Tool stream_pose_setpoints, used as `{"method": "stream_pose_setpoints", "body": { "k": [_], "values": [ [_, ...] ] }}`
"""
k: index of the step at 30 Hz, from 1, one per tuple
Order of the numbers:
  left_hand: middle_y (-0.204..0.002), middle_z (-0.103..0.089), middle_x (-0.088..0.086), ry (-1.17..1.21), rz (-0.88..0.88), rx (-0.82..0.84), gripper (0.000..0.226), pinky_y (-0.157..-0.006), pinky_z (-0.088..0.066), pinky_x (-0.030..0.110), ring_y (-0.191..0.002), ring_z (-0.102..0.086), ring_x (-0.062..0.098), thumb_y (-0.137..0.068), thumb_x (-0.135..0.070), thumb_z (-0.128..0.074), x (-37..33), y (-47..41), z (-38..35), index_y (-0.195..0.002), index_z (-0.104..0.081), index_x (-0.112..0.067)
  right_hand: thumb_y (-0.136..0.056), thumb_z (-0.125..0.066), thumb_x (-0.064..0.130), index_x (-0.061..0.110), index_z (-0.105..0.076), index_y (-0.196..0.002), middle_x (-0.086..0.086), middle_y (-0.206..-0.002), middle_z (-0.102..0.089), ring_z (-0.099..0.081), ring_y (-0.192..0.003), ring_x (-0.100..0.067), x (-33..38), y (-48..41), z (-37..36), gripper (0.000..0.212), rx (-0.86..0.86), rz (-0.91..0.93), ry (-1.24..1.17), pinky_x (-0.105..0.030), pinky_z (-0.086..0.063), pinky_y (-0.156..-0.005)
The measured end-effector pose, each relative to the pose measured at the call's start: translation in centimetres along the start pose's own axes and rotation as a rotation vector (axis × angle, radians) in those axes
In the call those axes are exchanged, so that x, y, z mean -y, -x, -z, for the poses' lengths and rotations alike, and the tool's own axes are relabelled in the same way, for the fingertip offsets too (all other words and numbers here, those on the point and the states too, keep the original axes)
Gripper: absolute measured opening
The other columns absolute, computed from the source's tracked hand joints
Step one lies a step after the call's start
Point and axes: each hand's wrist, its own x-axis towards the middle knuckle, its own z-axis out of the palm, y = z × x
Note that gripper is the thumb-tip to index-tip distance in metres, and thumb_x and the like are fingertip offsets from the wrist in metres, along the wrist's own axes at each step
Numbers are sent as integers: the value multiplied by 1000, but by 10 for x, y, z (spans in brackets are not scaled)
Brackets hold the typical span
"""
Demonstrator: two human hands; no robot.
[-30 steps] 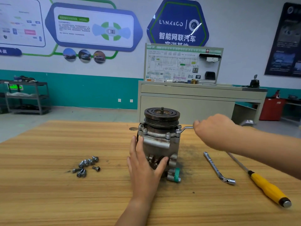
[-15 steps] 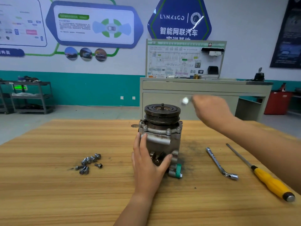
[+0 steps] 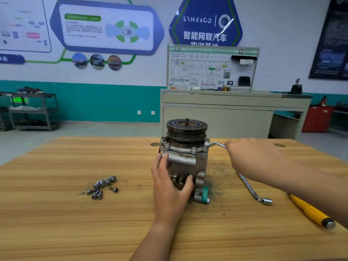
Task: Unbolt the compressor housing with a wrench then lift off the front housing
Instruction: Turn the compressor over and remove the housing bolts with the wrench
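Wrench point(image 3: 216, 144), lifted clear half a second ago, sits again on the flange bolt point(image 3: 206, 146) just left of the right hand point(image 3: 250, 157) gripping it (another turn likely); left hand point(image 3: 169, 185) clasps the upright compressor point(image 3: 185, 159).

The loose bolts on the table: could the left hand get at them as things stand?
Probably yes. The loose bolts lie on the table left of the left hand, nothing between; but that hand grips the compressor and must let go first.
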Motion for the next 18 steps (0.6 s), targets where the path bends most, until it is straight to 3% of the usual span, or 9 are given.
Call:
{"method": "stream_pose_setpoints", "body": {
  "k": [4, 8, 10, 13, 17, 18],
  "values": [
    [-144, -27, 4, -19, 15, 7, 80, -98, -46, 44, -129, -40, 26, -74, -13, -77, -1, 0, -2, -139, -31, -15, -89, -40, 2, 15, -48, -108, 5, -62, -31, -31, -51, -10, 2, 0, 8, 24, 32, 82, 92, -22, -24, -41],
    [-145, -27, 6, -26, 23, 13, 79, -101, -44, 36, -129, -40, 25, -74, -13, -77, -1, -1, -2, -139, -32, -11, -91, -42, 1, 6, -43, -123, 0, -67, -36, -45, -64, -19, 7, 6, 16, 33, 73, 173, 247, -26, -34, -52],
    [-146, -25, 5, -26, 27, 26, 79, -102, -43, 35, -130, -39, 23, -75, -14, -76, -1, -1, -2, -140, -31, -12, -91, -41, -2, 0, -37, -130, -1, -63, -33, -36, -55, -19, 8, 6, 17, 39, 70, 184, 317, -27, -33, -47],
    [-146, -24, 4, -24, 28, 30, 79, -102, -43, 36, -130, -37, 22, -75, -15, -76, -1, 0, -2, -140, -30, -13, -91, -41, -5, -5, -14, -142, -4, -66, -44, -30, -47, -19, 6, 6, 12, 58, 66, 172, 367, -27, -23, -37],
    [-147, -22, 3, -22, 44, 34, 80, -99, -46, 39, -130, -37, 19, -76, -16, -75, -2, 0, -2, -141, -30, -13, -91, -40, -6, -4, -9, -143, -8, -79, -56, -34, -49, -20, 3, 4, 9, 61, 62, 189, 362, -27, -23, -37],
    [-147, -22, 3, -24, 46, 33, 80, -99, -46, 40, -130, -36, 19, -76, -16, -75, -3, 0, -2, -141, -30, -13, -90, -40, -7, -4, -9, -144, -8, -74, -53, -34, -49, -20, 3, 3, 10, 62, 65, 189, 363, -27, -23, -37]
  ]
}}
